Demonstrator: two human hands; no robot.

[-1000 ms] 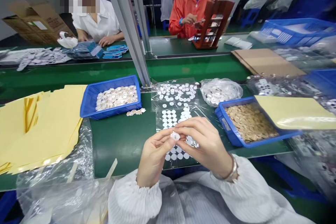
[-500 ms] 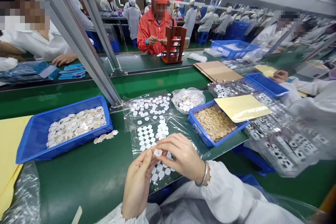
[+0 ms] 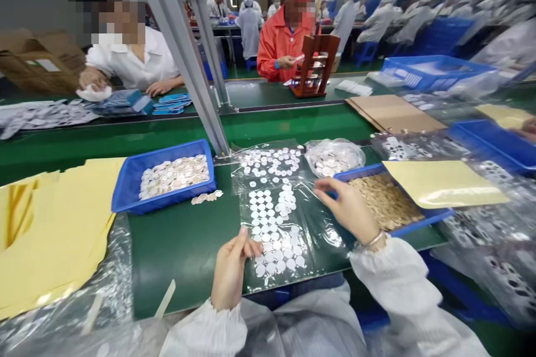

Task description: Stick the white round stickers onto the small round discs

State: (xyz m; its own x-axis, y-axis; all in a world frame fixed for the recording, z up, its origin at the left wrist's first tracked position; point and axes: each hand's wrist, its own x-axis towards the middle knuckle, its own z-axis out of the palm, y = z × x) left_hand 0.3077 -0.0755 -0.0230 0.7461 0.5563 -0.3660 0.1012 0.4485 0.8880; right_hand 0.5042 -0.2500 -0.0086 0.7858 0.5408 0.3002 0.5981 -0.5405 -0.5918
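My left hand [image 3: 232, 268] is closed at the lower left edge of a clear plastic sheet [image 3: 322, 223]; what its curled fingers hold, if anything, is hidden. Rows of white discs [image 3: 278, 255] lie on the sheet, with looser white pieces [image 3: 272, 162] towards its far end. Over the sheet's right side, my right hand [image 3: 349, 206] hovers with thumb and forefinger apart and nothing visible between them. It is beside a blue tray of tan discs [image 3: 383, 198]. Behind it sits a clear bag of white discs [image 3: 335, 159].
A blue tray of white-rimmed discs [image 3: 176, 178] stands left, with a few discs [image 3: 207, 197] beside it. Yellow sheets [image 3: 62, 223] lie far left; another yellow sheet [image 3: 446, 183] covers part of the right tray. A metal post [image 3: 188, 56] rises behind. People sit across the bench.
My hands have parted from around a small white piece. The right hand has moved right towards the tan discs, and the left stays low at the sheet's edge. The view has turned left.
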